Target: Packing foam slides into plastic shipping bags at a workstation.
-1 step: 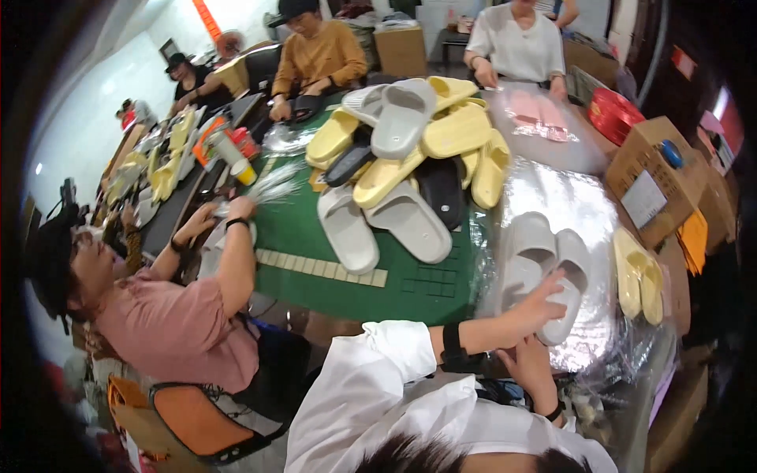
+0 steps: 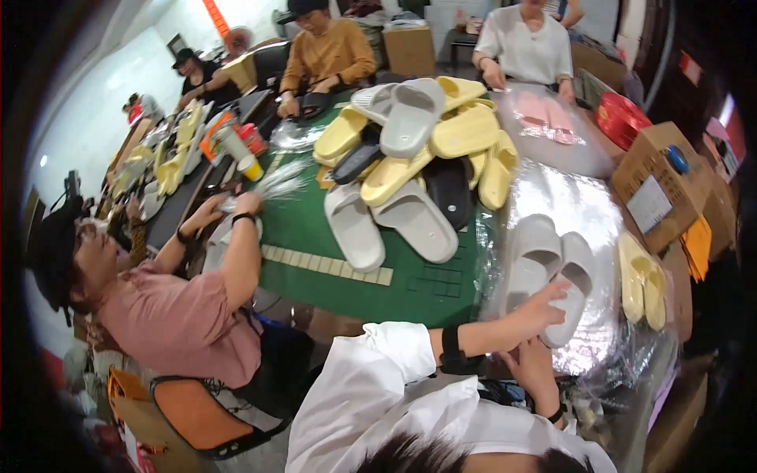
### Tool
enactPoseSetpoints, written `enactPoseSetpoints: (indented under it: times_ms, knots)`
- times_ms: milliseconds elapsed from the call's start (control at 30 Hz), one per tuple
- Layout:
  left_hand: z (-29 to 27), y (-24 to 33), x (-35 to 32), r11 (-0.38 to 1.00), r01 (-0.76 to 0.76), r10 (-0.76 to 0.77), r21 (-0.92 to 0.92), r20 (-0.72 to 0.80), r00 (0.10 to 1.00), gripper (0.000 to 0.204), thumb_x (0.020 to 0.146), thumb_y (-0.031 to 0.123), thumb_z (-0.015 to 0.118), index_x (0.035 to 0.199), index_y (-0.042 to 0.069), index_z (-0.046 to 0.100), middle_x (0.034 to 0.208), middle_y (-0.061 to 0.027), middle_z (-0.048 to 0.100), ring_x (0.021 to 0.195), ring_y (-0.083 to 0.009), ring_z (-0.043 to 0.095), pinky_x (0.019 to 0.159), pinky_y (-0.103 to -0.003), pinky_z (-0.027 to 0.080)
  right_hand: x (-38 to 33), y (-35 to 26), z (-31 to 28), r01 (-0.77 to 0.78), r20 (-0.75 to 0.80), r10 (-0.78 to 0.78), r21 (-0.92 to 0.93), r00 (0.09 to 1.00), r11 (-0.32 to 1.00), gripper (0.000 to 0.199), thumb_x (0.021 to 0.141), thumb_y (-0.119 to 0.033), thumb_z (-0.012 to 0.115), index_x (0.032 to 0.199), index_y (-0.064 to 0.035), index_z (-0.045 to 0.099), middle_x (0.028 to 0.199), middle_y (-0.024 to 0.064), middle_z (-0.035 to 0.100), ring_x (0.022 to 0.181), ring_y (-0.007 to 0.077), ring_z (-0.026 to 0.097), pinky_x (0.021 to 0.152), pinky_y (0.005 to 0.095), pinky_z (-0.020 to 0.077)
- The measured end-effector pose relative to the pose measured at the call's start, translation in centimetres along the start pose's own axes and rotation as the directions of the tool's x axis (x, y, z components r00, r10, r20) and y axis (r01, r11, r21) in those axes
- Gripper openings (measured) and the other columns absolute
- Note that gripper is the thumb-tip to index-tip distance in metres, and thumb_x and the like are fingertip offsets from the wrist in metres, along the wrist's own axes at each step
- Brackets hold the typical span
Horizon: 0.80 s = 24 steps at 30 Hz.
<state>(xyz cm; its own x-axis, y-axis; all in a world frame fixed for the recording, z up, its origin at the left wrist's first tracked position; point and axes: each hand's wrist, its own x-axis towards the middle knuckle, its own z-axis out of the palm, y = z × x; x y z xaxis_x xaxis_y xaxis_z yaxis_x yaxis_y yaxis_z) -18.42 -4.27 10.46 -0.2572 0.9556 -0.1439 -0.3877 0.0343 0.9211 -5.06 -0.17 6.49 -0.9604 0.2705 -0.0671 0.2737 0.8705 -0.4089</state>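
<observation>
A pair of grey slide slippers (image 2: 533, 246) lies on a stack of clear plastic bags at the right of the table. My left hand (image 2: 538, 309) reaches across from the left, its fingers apart over the footbed of the right-hand slipper and seemingly touching it. Close to that slipper's heel, at the near edge of the bags, is my right hand (image 2: 530, 367), thumb and fingers apart. Part of it is hidden behind my left hand and wrist. To the right of the bags (image 2: 552, 189) sits a pair of pale yellow slippers (image 2: 642, 280).
A heap of yellow, grey and black slippers (image 2: 410, 126) covers the middle of the green mat (image 2: 331, 299). Pink slippers (image 2: 546, 118) lie in plastic at the far right. A cardboard box (image 2: 658, 177) stands at right. A person in pink (image 2: 181, 315) works at left; others sit opposite.
The whole view has shifted slightly. My left fingers lie a little nearer to me over the grey slipper; my right hand has hardly moved.
</observation>
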Motion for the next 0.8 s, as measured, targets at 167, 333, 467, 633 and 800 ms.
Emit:
enactPoseSetpoints:
  times_ms: [167,333,467,633,800]
  knots:
    - [-2.0,-1.0,-4.1,1.000,0.018,-0.017,0.013,-0.013,1.000,0.035,0.089,0.005,0.050,0.123,0.004,0.045,0.114,-0.0079,0.052,0.095,-0.0121,0.052,0.081,-0.026,0.044,0.4,-0.6,-1.4,0.109,-0.181,-0.089,0.104,0.979,0.989,0.047,0.078,-0.019,0.066,0.117,-0.0018,0.048,0.112,0.0206,0.053,0.091,0.0397,0.056,0.074,0.0452,0.0469]
    - [-3.7,-1.9,-5.9,0.963,-0.133,0.135,0.234,0.008,0.991,0.016,0.088,0.004,0.051,0.103,0.000,0.056,0.090,-0.0042,0.060,0.081,-0.0088,0.056,0.067,-0.023,0.048,0.6,-0.7,-1.7,-0.024,-0.051,0.034,0.176,0.998,0.984,0.041,0.079,-0.015,0.065,0.113,0.0008,0.048,0.106,0.0257,0.055,0.091,0.0417,0.056,0.071,0.0477,0.0449]
    - [-3.5,-3.6,-6.0,0.658,-0.225,0.255,0.719,0.068,0.964,0.026,0.075,0.005,0.057,0.100,-0.002,0.060,0.100,-0.0173,0.060,0.104,-0.0290,0.055,0.092,-0.039,0.042,0.7,-1.0,-2.0,-0.127,-0.080,0.154,0.267,0.985,0.955,0.038,0.080,-0.010,0.062,0.114,0.0016,0.047,0.102,0.0246,0.058,0.089,0.0431,0.055,0.074,0.0469,0.0440]
    - [-3.5,-6.1,-6.1,0.306,-0.297,0.370,0.905,0.175,0.913,0.032,0.073,0.009,0.058,0.103,-0.002,0.059,0.120,-0.0183,0.050,0.119,-0.0359,0.041,0.105,-0.045,0.027,0.4,-1.1,-2.8,-0.052,-0.138,0.086,0.234,0.987,0.971,0.031,0.082,-0.011,0.060,0.111,-0.0003,0.053,0.090,0.0217,0.061,0.084,0.0410,0.058,0.072,0.0432,0.0456]
    - [-4.0,-7.9,-6.0,0.124,-0.295,0.374,0.947,0.231,0.898,0.037,0.072,0.013,0.060,0.106,-0.002,0.058,0.121,-0.0178,0.049,0.122,-0.0358,0.038,0.106,-0.047,0.024,0.3,1.2,-4.7,-0.358,0.195,0.312,0.671,0.930,0.649,0.019,0.086,-0.011,0.059,0.100,0.0015,0.061,0.083,0.0097,0.065,0.072,0.0212,0.062,0.066,0.0307,0.0474]
